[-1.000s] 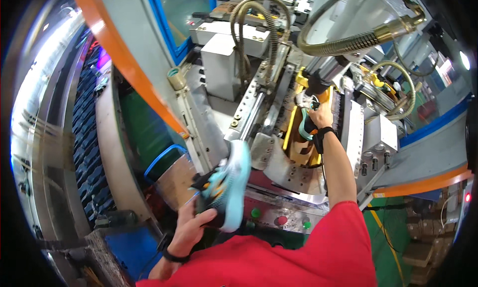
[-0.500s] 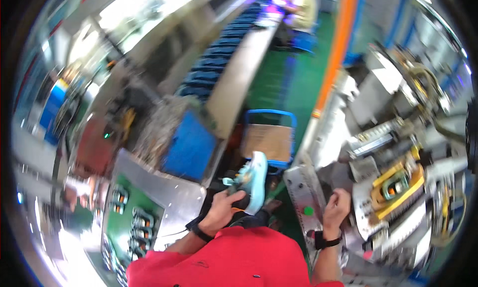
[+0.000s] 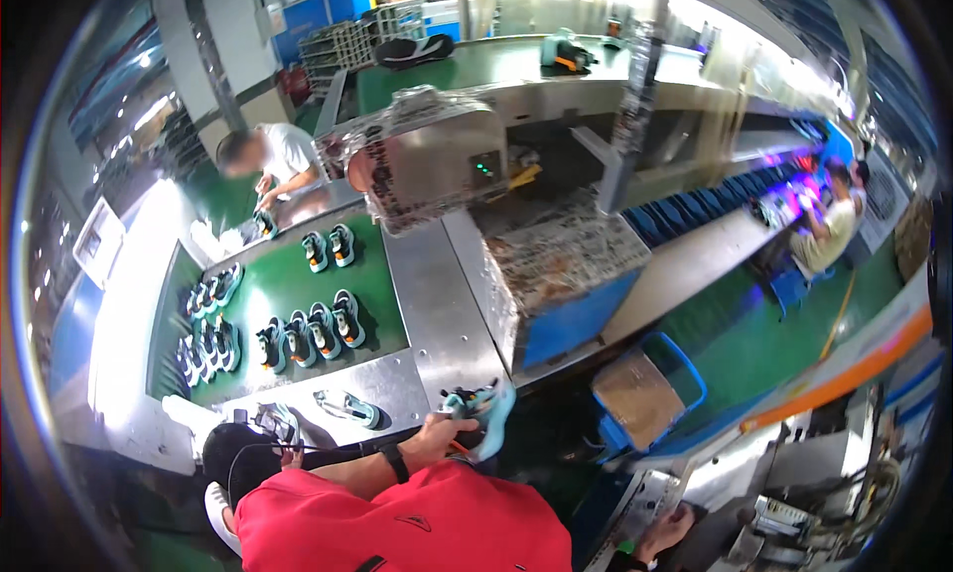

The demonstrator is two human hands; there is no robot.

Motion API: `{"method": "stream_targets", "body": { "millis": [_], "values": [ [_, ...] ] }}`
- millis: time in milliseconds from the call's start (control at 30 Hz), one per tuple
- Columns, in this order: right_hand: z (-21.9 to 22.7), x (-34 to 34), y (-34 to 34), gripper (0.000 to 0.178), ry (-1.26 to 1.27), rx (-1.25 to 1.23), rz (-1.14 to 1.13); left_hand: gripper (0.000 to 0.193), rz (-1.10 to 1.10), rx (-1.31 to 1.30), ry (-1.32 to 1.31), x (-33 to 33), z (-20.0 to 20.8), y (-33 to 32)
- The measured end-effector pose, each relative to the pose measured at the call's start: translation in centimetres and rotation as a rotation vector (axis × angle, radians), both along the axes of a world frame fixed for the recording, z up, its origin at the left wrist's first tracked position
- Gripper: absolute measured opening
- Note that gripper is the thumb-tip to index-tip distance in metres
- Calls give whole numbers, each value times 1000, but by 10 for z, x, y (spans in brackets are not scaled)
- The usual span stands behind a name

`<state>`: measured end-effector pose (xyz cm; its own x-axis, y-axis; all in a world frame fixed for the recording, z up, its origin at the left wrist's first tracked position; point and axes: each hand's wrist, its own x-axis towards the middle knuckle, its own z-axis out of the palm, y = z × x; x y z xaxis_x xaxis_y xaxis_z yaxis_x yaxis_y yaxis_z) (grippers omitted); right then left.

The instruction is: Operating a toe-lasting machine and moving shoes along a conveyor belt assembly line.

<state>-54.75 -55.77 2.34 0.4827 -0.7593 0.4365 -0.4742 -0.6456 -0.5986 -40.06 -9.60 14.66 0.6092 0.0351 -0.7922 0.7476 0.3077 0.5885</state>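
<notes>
My left hand (image 3: 437, 439) grips a light-blue and black sneaker (image 3: 492, 419) by its upper, fingers closed round it beside the metal table edge. The sneaker's pale blue sole faces right, and a bit of orange shows under my hand. Low on the right, my right hand (image 3: 667, 532) is beside the metal machine (image 3: 784, 517), its fingers loosely curled and apart, with nothing visible in them. A single sneaker (image 3: 347, 408) lies on the metal ledge to the left of my left hand.
Several sneakers (image 3: 320, 331) stand in rows on the green conveyor (image 3: 268, 299). A person in white (image 3: 290, 160) handles a shoe across it; another person's dark head (image 3: 241, 453) is close at lower left. A blue trolley (image 3: 645, 398) stands right of the blue-sided box (image 3: 581, 319).
My view has swung left toward the green conveyor. My left hand still holds the sneaker, now beside the metal table; my right hand remains by the machine, lower in view.
</notes>
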Motion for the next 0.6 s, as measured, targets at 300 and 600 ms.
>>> {"method": "stream_targets", "body": {
  "millis": [300, 600],
  "values": [
    [329, 345, 144, 16, -258, -214, 796, 33, 419, 249, -172, 110, -118, 189],
    [463, 755, 228, 56, -3, -441, 946, 30, 694, 386, -295, 248, -169, 332]
  ]
}}
